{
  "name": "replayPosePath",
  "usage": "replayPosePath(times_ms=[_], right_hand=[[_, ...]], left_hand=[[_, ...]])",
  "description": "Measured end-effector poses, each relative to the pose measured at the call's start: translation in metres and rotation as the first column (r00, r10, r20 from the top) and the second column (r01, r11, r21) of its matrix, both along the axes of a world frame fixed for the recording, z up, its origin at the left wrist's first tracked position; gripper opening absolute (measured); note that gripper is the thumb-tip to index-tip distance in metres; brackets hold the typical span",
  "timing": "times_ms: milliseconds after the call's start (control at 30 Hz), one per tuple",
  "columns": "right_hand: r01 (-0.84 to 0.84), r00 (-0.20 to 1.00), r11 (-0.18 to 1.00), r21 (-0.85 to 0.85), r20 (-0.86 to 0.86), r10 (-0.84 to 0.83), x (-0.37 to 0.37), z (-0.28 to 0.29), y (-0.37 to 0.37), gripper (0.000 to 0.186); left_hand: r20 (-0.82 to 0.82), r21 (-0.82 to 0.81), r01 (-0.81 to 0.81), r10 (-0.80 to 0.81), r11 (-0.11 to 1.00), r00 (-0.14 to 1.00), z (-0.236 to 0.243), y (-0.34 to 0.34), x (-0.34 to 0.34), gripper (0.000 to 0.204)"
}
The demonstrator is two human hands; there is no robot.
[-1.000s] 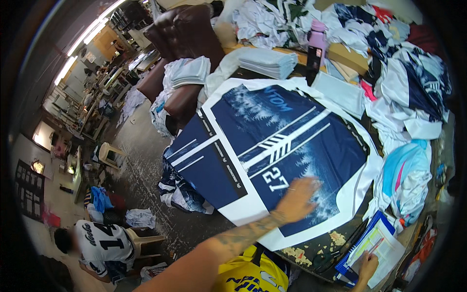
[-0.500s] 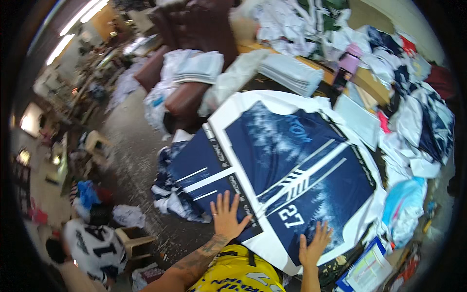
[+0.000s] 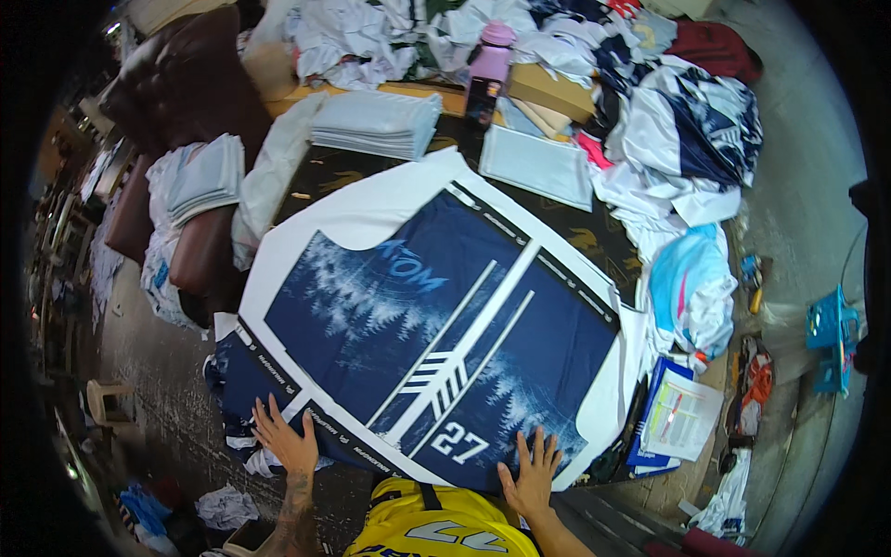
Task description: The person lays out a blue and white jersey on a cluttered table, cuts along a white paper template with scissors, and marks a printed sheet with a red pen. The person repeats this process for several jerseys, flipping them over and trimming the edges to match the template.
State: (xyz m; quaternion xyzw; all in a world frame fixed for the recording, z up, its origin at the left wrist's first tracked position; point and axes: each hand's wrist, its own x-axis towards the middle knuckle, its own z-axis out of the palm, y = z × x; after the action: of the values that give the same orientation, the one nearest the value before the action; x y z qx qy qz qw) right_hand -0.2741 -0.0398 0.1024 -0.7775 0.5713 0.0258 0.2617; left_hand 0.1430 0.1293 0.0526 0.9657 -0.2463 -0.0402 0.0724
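Note:
A large printed jersey fabric sheet (image 3: 371, 306), navy blue with white tree shapes, white stripes and wide white margins, lies spread over the table in front of me. My left hand (image 3: 286, 440) rests with fingers spread on its near left part, where navy cloth bunches and hangs past the table edge. Palm down, my right hand (image 3: 531, 478) lies on the near edge of the sheet, right of a white printed number, fingers apart. Neither hand grips anything.
Folded pale cloth stacks (image 3: 376, 123) and a pink bottle (image 3: 490, 65) stand at the far side. Heaped white garments (image 3: 650, 121) fill the far right. A blue clipboard with papers (image 3: 677, 418) sits right of the sheet. A brown leather armchair (image 3: 186, 84) is at the far left.
My view has swung to the right, so the person in white at the lower left is out of sight. Both hands still lie flat on the fabric, which now appears straighter before me.

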Motion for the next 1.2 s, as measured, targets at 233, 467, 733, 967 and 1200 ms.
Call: replayPosePath(times_ms=[233, 467, 733, 967, 1200], right_hand=[[0.108, 0.991, 0.961, -0.255, 0.107, -0.083, -0.046, 0.022, -0.042, 0.066], [0.719, 0.692, 0.59, -0.367, 0.295, -0.659, -0.247, 0.037, -0.11, 0.026], [0.754, 0.657, 0.655, -0.056, 0.071, -0.751, -0.315, 0.016, -0.154, 0.04], [0.723, 0.502, 0.659, 0.206, 0.498, -0.707, -0.32, 0.015, -0.16, 0.009], [0.681, 0.243, 0.717, 0.149, 0.877, -0.414, -0.314, -0.003, -0.199, 0.011]], left_hand=[[-0.092, -0.294, 0.561, -0.607, 0.774, 0.79, 0.005, -0.165, -0.093, 0.08], [-0.135, -0.497, 0.865, -0.991, 0.072, 0.005, 0.045, -0.298, -0.358, 0.082], [0.059, -0.396, 0.851, -0.934, -0.345, -0.351, 0.015, -0.393, -0.492, 0.107], [-0.018, -0.259, 0.914, -0.944, -0.312, -0.328, 0.004, -0.401, -0.499, 0.102], [-0.11, -0.269, 0.921, -0.941, -0.282, -0.32, 0.004, -0.405, -0.501, 0.099]])
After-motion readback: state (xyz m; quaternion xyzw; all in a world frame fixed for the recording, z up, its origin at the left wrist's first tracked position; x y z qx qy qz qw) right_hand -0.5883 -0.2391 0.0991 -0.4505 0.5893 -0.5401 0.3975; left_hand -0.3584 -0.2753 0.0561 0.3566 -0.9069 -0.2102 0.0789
